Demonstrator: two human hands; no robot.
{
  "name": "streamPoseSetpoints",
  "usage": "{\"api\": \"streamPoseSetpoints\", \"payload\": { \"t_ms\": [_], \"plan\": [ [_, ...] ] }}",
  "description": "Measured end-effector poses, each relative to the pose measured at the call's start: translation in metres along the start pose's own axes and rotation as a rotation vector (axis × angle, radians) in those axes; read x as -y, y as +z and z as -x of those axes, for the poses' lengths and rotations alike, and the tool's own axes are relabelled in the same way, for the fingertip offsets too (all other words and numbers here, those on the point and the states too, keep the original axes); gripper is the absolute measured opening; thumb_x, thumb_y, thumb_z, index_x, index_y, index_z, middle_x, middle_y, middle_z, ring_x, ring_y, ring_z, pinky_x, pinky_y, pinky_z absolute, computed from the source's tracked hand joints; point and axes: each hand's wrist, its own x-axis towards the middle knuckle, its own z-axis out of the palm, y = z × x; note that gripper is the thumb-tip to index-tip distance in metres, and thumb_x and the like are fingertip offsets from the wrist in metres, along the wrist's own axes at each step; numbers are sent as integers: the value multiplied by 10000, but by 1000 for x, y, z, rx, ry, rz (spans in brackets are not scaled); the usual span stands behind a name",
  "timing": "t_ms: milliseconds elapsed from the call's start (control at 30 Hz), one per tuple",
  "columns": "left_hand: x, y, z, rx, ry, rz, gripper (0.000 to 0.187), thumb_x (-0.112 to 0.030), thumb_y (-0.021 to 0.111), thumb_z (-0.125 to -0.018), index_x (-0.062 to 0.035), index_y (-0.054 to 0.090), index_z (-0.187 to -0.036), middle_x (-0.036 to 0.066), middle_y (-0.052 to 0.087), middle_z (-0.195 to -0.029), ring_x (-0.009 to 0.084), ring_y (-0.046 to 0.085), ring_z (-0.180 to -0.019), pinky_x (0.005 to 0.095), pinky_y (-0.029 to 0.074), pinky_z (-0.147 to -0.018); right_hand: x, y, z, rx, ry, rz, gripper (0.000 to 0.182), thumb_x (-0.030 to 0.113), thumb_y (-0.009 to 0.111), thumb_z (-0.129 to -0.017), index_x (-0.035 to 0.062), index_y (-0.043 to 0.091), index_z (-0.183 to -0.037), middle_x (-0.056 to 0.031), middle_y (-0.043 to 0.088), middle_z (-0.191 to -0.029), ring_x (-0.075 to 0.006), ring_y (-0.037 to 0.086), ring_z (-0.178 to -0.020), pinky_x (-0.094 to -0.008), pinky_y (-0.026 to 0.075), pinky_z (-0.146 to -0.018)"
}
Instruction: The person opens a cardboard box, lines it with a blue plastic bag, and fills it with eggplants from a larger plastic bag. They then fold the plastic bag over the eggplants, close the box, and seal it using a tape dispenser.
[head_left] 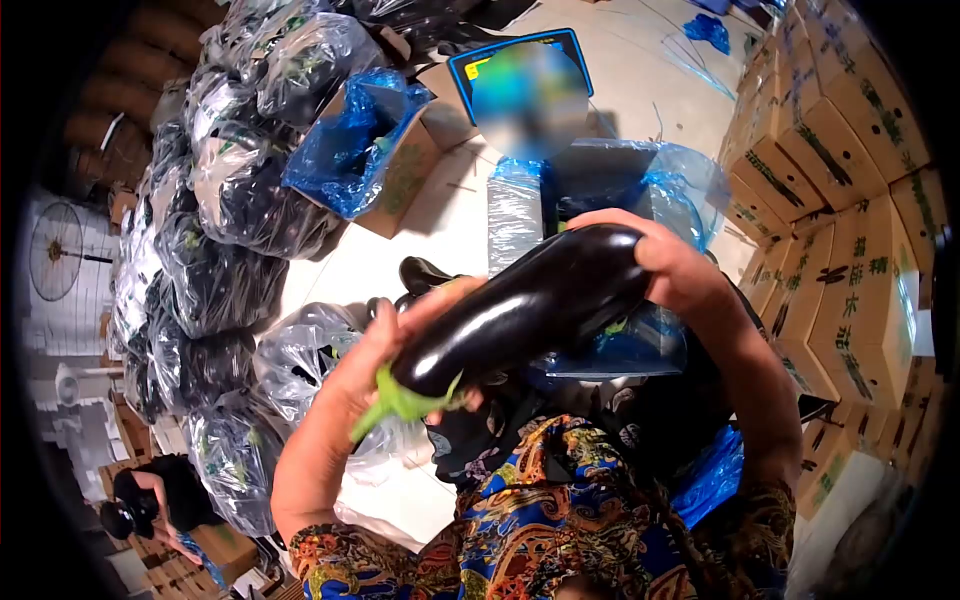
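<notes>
A large glossy dark eggplant (520, 305) is held up in front of my body, its green stem end at the lower left. My left hand (400, 345) is wrapped round the stem end. At the other, rounded end, my right hand (640, 250) grips it, the thumb on the skin. Beneath the eggplant stands an open carton lined with blue plastic (690, 190), its contents mostly hidden. More eggplants (422, 277) lie at the left, partly behind my left hand, near a clear plastic bag (305, 345).
Filled plastic bags (255, 200) are piled on the left. Another blue-lined carton (395, 185) sits beside them. A blue-framed screen or tray (525, 90), partly blurred, is at the top. Stacked cartons (850, 280) line the right. Another person (160, 500) bends at the lower left.
</notes>
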Motion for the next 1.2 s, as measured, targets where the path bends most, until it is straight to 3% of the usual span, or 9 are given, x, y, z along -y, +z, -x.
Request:
{"api": "streamPoseSetpoints", "payload": {
  "t_ms": [167,200,233,333,433,600,733,900,1200],
  "plan": [
    [23,-40,-45,240,68,237,1204,-875,439,-680,51,280,-1433,356,493,-1273,470,606,-1049,442,582,-804,-42,-30,41,-205,156,-614,667,570,182,-994,77,515,-1294,-119,640,-1167,-312,623,-1073,-424,543,-673],
    [21,-24,-60,145,134,137,1300,-921,484,-550,91,370,-1359,382,535,-1193,432,626,-1034,412,552,-858,-29,-12,39,-588,333,-581,663,617,189,-976,135,534,-1273,-104,671,-1109,-319,672,-923,-387,493,-511],
    [22,-27,-71,228,135,59,1182,-815,648,-621,63,380,-1365,313,570,-1185,370,639,-1023,394,538,-875,-36,-13,47,-531,295,-603,664,627,193,-972,145,532,-1278,-102,677,-1096,-316,677,-880,-374,491,-510],
    [24,-1,-98,-319,218,-408,765,-332,746,-764,18,404,-1351,132,540,-1261,257,515,-1197,389,426,-1001,-53,-15,65,-416,241,-675,714,700,229,-937,165,520,-1309,-93,694,-1056,-296,689,-793,-339,497,-551],
    [28,14,-135,-344,353,-32,609,-297,704,-831,-9,449,-1303,100,536,-1261,240,500,-1189,400,389,-1028,-66,-13,70,-326,323,-648,734,718,241,-927,168,512,-1330,-91,699,-1045,-288,693,-826,-334,514,-601],
    [18,13,-169,-581,193,-107,526,-395,631,-878,-22,494,-1223,82,619,-1035,182,605,-973,335,487,-886,-53,0,83,-342,377,116,682,632,420,-939,29,603,-1202,-138,683,-1082,-229,638,-999,-389,500,-843],
    [23,0,-180,-493,-39,-432,726,-388,668,-834,79,404,-1324,180,580,-1191,240,578,-1072,323,478,-919,-36,15,109,-119,210,751,692,527,721,-769,-16,596,-1178,-224,633,-1140,-386,603,-1064,-423,475,-901],
    [47,0,-203,-421,-312,-323,367,-360,583,-901,-61,570,-1114,67,642,-947,168,635,-804,330,550,-706,-71,33,119,0,97,1177,490,435,677,-825,4,606,-1047,-157,603,-999,-330,555,-1008,-436,410,-898],
    [103,-27,-269,-584,-301,-424,542,-404,594,-880,-8,523,-1243,136,644,-1051,231,641,-894,374,528,-803,-99,40,122,-154,-76,1343,191,180,633,-820,31,567,-920,-98,546,-853,-255,542,-874,-384,436,-801]
  ]
}}
